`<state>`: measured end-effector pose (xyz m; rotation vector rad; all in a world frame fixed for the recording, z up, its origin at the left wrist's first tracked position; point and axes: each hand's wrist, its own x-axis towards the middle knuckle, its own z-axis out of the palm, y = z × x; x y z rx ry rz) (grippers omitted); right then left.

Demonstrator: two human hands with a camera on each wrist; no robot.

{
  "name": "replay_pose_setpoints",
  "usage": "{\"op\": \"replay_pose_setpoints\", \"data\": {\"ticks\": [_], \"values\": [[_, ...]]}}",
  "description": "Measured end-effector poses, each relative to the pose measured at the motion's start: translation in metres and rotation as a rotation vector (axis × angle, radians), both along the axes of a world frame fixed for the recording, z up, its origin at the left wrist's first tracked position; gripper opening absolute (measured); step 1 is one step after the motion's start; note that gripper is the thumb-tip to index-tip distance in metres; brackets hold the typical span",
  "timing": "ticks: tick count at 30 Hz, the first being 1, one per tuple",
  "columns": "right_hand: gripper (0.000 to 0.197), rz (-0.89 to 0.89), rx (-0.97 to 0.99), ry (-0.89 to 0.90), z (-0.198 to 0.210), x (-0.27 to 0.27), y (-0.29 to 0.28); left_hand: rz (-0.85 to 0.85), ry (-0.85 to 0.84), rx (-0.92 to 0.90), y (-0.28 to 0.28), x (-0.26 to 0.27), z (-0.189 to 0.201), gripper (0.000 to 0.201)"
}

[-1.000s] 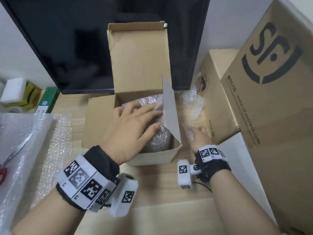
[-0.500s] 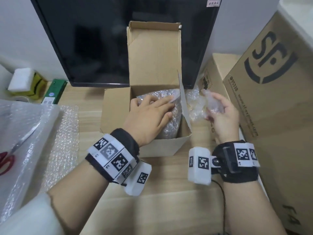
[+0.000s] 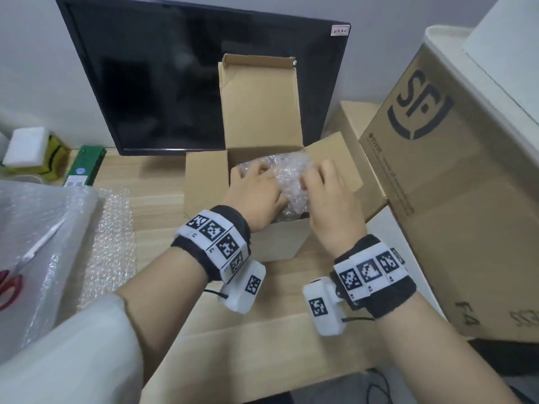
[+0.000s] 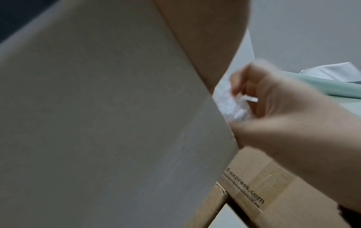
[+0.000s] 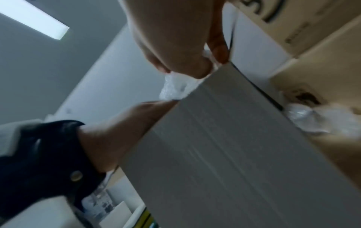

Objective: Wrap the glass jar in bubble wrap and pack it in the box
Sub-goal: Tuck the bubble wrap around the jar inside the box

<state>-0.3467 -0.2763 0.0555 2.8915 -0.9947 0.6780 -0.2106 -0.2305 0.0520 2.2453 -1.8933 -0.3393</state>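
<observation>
1. The wrapped jar (image 3: 287,182) sits inside the small open box (image 3: 204,185) at the centre of the desk (image 3: 151,199), its bubble wrap (image 4: 228,98) bulging above the rim
2. The left hand (image 3: 256,196) lies on the bundle's 9 o'clock side, fingers fairly straight and pressing; the right hand (image 3: 329,196), at 3 o'clock, curls its fingers round a wad of wrap
3. Likely trouble: loose wrap riding over the rim could stop the flaps closing, and an uneven push from one side could tip the jar against the cardboard wall
4. The side flap (image 3: 335,158) at 3 o'clock is splayed outward under the right hand and could crease
5. The jar's own shape is hidden by the wrap, so which way it points cannot be told; the bundle appears to run from 12 to 6 o'clock
</observation>
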Motion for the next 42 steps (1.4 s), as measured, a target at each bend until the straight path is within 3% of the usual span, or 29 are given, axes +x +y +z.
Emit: {"op": "replay_pose_setpoints", "data": {"ticks": [7, 11, 15, 18, 20, 24, 26, 27, 30, 31, 34, 36, 37, 42], "values": [[0.012, -0.011, 0.314, 0.301, 0.020, -0.003, -0.005, -0.051, 0.007, -0.045, -0.003, 0.004, -0.010, 0.038], [0.053, 0.043, 0.236, 0.692, 0.017, -0.004, 0.003, -0.036, 0.016, -0.059, -0.003, 0.002, -0.008, 0.039], [0.069, 0.049, 0.322, 0.780, 0.018, -0.002, 0.003, -0.047, 0.012, -0.043, -0.004, 0.003, -0.008, 0.039], [0.053, 0.038, 0.298, 0.597, 0.025, -0.001, -0.002, -0.051, 0.010, -0.042, -0.004, 0.003, -0.007, 0.039], [0.053, 0.044, 0.294, 0.523, 0.028, -0.001, -0.006, -0.051, 0.002, -0.049, -0.003, 0.003, -0.008, 0.038], [0.067, 0.122, 0.310, 0.769, 0.023, 0.000, -0.009, -0.047, -0.016, -0.066, -0.001, 0.003, -0.009, 0.038], [0.064, 0.144, 0.356, 0.701, 0.018, -0.003, -0.014, -0.038, -0.019, -0.068, -0.003, 0.003, -0.010, 0.038], [0.062, 0.144, 0.396, 0.558, 0.017, -0.007, -0.018, -0.036, -0.010, -0.068, -0.002, 0.004, -0.009, 0.038], [0.041, 0.047, 0.390, -0.213, 0.020, -0.023, -0.040, -0.026, 0.004, -0.078, -0.002, 0.002, -0.009, 0.038], [0.031, -0.019, 0.394, -0.384, 0.021, -0.029, -0.051, -0.019, 0.006, -0.086, -0.001, 0.001, -0.010, 0.039], [0.018, -0.168, 0.722, -0.617, 0.016, -0.034, -0.089, 0.003, 0.012, -0.110, -0.002, 0.000, -0.012, 0.039], [0.019, -0.257, 1.002, -0.673, -0.002, -0.031, -0.114, 0.006, 0.016, -0.114, -0.003, 0.000, -0.012, 0.041], [0.020, -0.302, 1.105, -0.618, -0.012, -0.026, -0.121, 0.006, 0.017, -0.112, -0.003, 0.000, -0.013, 0.044], [0.047, -0.468, 1.272, -0.259, -0.048, 0.010, -0.132, 0.027, -0.007, -0.113, -0.005, 0.003, -0.016, 0.047]]}}
